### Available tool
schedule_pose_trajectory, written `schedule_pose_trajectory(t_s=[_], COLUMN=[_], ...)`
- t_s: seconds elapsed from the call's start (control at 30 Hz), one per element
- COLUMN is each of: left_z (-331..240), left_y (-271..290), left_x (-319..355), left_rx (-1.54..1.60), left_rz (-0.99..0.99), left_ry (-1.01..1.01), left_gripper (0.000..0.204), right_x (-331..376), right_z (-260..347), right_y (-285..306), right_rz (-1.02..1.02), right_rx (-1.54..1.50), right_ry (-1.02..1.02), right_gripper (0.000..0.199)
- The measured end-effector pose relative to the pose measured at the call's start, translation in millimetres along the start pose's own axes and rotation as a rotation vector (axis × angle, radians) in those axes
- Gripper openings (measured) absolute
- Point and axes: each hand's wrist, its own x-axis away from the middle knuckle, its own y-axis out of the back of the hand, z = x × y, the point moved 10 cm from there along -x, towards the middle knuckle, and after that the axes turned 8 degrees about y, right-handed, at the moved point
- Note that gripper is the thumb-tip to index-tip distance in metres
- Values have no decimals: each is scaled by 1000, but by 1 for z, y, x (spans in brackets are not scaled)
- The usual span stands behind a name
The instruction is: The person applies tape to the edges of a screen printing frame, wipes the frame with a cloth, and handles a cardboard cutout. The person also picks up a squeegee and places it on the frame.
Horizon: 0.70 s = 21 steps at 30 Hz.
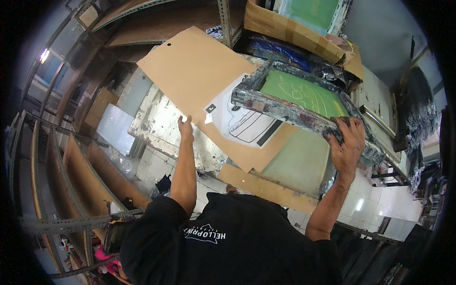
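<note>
My right hand (348,141) grips the near rail of a paint-stained screen printing frame (285,109) with green mesh, holding it tilted up off the table. My left hand (185,127) rests on the edge of a large brown cardboard sheet (194,66) lying on the work table. A white sheet with a black line drawing (242,121) lies on the cardboard, partly under the raised frame.
The worn, paint-marked table (161,128) stands over a white tiled floor (156,164). Metal shelving with brown boards (71,161) runs along the left. A cardboard box holding another green screen (304,19) sits behind. Dark cloths (420,128) hang at right.
</note>
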Motion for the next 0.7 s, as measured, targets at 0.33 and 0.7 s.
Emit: schedule_pose_trajectory(t_s=[0.33, 0.7], left_z=[-11, 80], left_y=[-4, -13], left_x=[-28, 125], left_rx=[212, 276], left_rz=[114, 106], left_ry=[42, 152], left_gripper=[39, 39], right_x=[-11, -14], right_z=[10, 9], right_y=[3, -2], right_rz=[-23, -33], right_rx=[-2, 12], right_ry=[63, 88], right_gripper=[42, 39])
